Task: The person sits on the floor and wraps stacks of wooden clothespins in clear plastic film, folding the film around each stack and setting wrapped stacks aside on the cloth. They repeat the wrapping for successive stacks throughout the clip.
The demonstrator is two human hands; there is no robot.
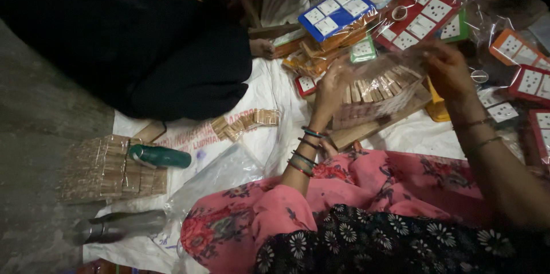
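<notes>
Though crowded — both hands (389, 82) on clothespin bag (375, 93)

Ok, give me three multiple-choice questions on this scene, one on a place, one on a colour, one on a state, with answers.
1. Where does the green bottle lie?
A. on the stacked wooden pieces
B. on the blue card
C. in a lap

2. What colour is the card pack at top centre?
A. yellow
B. blue
C. black

3. What is the state of the left hand and right hand?
A. both resting free
B. one raised high
C. both gripping a clear bag of wooden pieces

Answers: 1 A, it rests on the stack's edge; 2 B, blue backing with white squares; 3 C, the fingers close on the bag's sides.
</notes>
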